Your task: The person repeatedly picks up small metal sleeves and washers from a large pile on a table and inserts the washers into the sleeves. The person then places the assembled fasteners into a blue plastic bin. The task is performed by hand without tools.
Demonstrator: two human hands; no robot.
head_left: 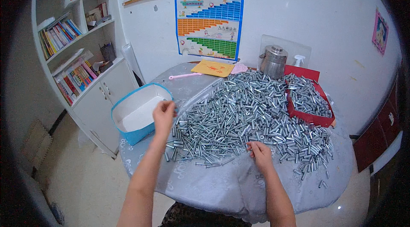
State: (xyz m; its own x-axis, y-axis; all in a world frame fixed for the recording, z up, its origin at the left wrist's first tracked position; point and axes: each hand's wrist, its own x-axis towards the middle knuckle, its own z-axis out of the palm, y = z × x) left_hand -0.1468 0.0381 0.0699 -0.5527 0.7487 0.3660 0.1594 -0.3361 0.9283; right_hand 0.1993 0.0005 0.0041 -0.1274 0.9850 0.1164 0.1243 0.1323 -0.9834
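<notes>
metal parts (pixel 213 124) are lying heaped on the table (pixel 188 180); left hand (pixel 163 118) is hanging by the blue box (pixel 137 134), right hand (pixel 259 154) at the heap's near edge, fingers curling narrow; contents unclear.

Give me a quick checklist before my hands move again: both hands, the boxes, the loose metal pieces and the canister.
1. Left hand clear of the blue box: not ok; it overlaps the box's right rim in this view. Contact: cannot tell.
2. Left hand's contents: cannot tell; the fingertips are too small and blurred.
3. Right hand beside the metal pieces: ok, at the heap's near edge.
4. Blue box upright, top open: ok.
5. All metal pieces inside the red box: not ok; most lie heaped on the tablecloth.
6. Steel canister upright: ok.
</notes>
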